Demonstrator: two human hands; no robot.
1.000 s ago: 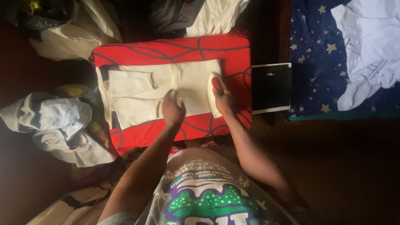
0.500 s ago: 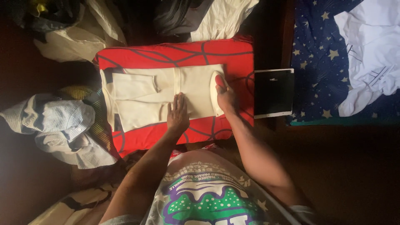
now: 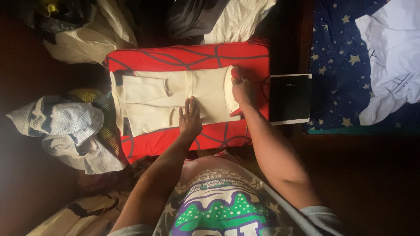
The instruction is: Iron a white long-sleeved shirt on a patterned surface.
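Iron (image 3: 230, 89) farther up cream garment (image 3: 175, 100)

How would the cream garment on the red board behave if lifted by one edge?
The cream garment is probably floppy: it lies flat in thin folded layers under the left hand. It likely drapes and unfolds. It seems light, since the right hand curls its edge up easily.

— What are we looking at in the middle of the frame?

— We see a red padded board with dark curved lines (image 3: 175, 54). A cream folded garment (image 3: 170, 100) lies flat on it, covering most of its centre.

— Anything else resting there?

— A cream and red iron (image 3: 230, 89) sits at the garment's right edge, and a flat hand (image 3: 190, 118) presses the cloth's lower middle.
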